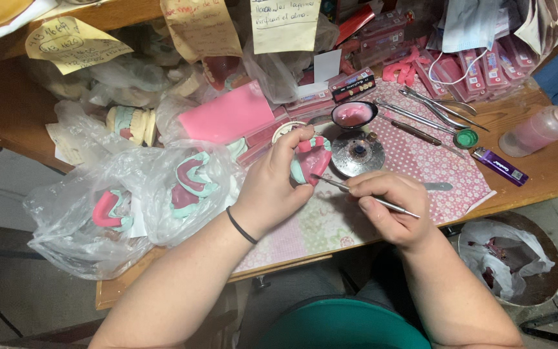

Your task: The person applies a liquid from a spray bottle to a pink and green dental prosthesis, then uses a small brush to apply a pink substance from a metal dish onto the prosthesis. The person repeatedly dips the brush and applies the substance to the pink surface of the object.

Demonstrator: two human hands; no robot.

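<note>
My left hand (272, 187) holds a dental model (312, 160) of pale green plaster with a pink wax rim, just above the patterned mat (421, 161). My right hand (392, 207) grips a thin metal wax tool (363, 194) like a pen. Its tip touches the lower edge of the model. A black band sits on my left wrist.
Clear plastic bags (98, 213) at the left hold more green and pink models. A round metal burner (358, 154), a small bowl of pink wax (354, 114), metal instruments (434, 110), a purple lighter (500, 166) and a squeeze bottle (540, 129) lie to the right. Paper notes hang above.
</note>
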